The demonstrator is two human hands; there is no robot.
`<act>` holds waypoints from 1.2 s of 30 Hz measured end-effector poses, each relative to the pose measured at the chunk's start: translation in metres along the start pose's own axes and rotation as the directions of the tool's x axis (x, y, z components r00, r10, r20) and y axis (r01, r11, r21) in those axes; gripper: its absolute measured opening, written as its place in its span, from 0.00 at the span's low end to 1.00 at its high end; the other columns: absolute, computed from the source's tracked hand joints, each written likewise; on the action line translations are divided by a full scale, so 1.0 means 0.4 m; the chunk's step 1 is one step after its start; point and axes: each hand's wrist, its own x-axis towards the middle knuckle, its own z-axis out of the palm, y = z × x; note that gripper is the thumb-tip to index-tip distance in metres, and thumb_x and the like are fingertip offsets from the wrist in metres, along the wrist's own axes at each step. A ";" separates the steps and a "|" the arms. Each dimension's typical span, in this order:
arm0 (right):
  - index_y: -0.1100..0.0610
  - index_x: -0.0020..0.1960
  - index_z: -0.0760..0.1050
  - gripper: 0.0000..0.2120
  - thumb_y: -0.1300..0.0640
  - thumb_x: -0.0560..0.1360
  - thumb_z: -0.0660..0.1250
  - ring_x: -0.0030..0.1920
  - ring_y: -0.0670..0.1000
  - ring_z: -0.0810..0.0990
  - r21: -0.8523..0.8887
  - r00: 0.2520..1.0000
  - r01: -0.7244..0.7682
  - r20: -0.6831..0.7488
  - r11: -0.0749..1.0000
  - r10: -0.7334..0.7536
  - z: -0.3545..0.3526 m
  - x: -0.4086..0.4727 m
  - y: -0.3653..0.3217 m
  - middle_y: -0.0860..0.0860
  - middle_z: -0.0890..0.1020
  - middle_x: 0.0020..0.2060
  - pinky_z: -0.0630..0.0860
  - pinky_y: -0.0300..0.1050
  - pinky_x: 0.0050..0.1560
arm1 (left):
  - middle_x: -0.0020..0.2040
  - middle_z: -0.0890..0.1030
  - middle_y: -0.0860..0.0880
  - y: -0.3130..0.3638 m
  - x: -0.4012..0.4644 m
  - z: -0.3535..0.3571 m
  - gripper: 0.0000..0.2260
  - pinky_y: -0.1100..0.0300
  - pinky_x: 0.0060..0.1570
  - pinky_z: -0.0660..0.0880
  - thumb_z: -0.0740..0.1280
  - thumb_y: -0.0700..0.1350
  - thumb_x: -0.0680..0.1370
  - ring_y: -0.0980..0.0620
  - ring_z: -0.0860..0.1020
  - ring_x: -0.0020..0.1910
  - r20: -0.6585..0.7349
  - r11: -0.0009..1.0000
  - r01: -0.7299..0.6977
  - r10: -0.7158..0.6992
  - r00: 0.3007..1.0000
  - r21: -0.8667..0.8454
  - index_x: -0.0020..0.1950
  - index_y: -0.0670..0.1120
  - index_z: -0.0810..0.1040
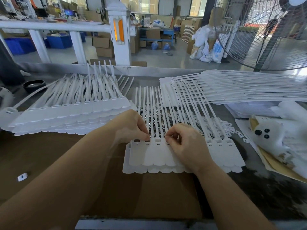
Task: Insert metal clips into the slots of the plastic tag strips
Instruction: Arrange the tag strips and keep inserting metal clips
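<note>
Tag strip is laid near the table's front edge, tails pointing away. Its slot row is met by left hand and right hand, fingertips pinched; clips can't be made out.

White tag strips; brown cardboard; blue bins

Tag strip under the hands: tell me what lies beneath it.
Beneath the tag strip lies another white strip, on brown cardboard. Scattered metal clips show between its tails. Anything deeper is covered.

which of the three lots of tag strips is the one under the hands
The small stack of tag strips on the brown cardboard nearest the person; both hands, left and right, work at its slots. The other two piles lie farther back, untouched.
</note>
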 end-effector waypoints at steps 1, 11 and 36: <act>0.54 0.42 0.77 0.02 0.59 0.72 0.68 0.37 0.38 0.69 0.002 1.000 -0.001 0.001 1.000 0.001 0.000 0.000 0.000 0.41 0.73 0.36 0.65 0.30 0.41 | 0.39 0.80 0.55 -0.004 0.000 0.001 0.02 0.64 0.38 0.74 0.74 0.44 0.71 0.55 0.78 0.42 -0.025 1.000 0.010 -0.011 1.000 -0.021 0.38 0.51 0.83; 0.54 0.41 0.77 0.03 0.60 0.72 0.69 0.38 0.40 0.71 0.033 0.999 -0.036 -0.013 0.999 0.036 0.001 0.003 -0.003 0.39 0.72 0.34 0.67 0.34 0.41 | 0.39 0.80 0.55 0.016 0.021 0.050 0.03 0.63 0.40 0.73 0.71 0.43 0.73 0.57 0.77 0.39 -0.184 0.997 -0.045 0.032 0.982 -0.067 0.45 0.50 0.84; 0.56 0.40 0.76 0.03 0.60 0.72 0.68 0.37 0.44 0.70 -0.044 0.994 -0.084 -0.076 0.995 0.081 0.003 0.003 0.006 0.43 0.73 0.34 0.63 0.29 0.37 | 0.65 0.66 0.47 0.031 0.098 0.101 0.15 0.56 0.46 0.74 0.63 0.51 0.75 0.50 0.73 0.38 -0.226 0.983 0.121 -0.087 0.970 0.141 0.61 0.54 0.76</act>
